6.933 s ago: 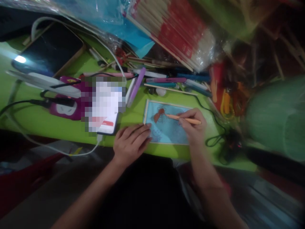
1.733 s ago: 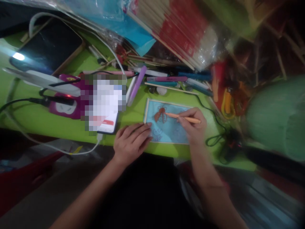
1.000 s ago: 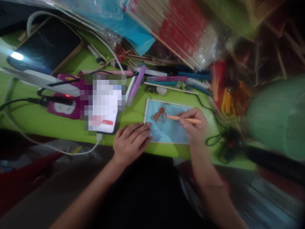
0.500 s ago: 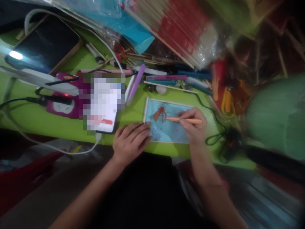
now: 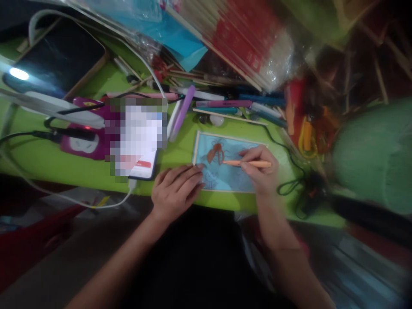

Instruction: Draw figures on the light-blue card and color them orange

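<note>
A blue sheet (image 5: pixel 225 182) edged with thin pale strips lies on the green table, with outlines of figures drawn on it. One figure, the butterfly-like shape (image 5: pixel 214 153), is partly coloured orange-brown. My right hand (image 5: pixel 260 167) pinches an orange marker (image 5: pixel 257 164), and its tip touches the sheet at the right edge of that coloured shape. At the sheet's lower left corner, my left hand (image 5: pixel 177 185) lies flat with its fingers stretched over the edge, holding nothing.
Left of the sheet, a phone (image 5: pixel 141 171) with a lit, blurred screen is plugged into a cable. Beyond it sits a purple power strip (image 5: pixel 79 146). Several markers, among them a purple marker (image 5: pixel 183 112), lie behind the sheet. A green rounded object (image 5: pixel 373 159) stands at the right.
The marker tip has shifted very slightly along the coloured shape, and my right hand with it. My left hand stays in place. The whole view has drifted a little.
</note>
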`<state>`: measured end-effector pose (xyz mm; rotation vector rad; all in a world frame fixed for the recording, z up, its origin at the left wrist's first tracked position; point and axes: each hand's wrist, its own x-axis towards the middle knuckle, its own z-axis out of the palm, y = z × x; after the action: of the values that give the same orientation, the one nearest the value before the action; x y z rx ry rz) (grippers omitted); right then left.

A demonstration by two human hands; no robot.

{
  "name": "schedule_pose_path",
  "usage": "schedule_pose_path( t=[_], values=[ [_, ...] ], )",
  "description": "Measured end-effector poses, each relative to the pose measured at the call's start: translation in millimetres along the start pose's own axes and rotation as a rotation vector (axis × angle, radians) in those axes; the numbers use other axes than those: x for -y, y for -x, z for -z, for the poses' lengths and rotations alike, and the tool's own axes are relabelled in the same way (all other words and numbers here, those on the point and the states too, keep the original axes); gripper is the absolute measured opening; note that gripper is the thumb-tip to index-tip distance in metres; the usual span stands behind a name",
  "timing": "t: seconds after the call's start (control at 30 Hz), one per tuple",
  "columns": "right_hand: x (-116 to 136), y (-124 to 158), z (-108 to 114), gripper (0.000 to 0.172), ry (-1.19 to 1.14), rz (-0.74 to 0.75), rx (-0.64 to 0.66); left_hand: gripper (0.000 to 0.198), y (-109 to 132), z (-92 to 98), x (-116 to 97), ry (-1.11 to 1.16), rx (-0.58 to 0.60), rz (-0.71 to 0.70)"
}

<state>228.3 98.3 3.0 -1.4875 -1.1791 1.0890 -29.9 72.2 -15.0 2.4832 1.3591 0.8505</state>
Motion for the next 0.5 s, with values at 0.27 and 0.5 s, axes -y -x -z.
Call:
schedule_pose_path(
  t=[0.27, 0.5],
  values=[
    [5.6, -0.7, 0.1, 0.008, 0.087, -0.012, 0.035, 0.019, 0.4, 0.3, -0.4, -0.002, -0.005, -0.001],
    [6.4, -1.1, 0.5, 0.007, 0.054, -0.005, 0.044, 0.021, -0.1, 0.0, -0.5, 0.003, 0.004, 0.000]
  ],
)
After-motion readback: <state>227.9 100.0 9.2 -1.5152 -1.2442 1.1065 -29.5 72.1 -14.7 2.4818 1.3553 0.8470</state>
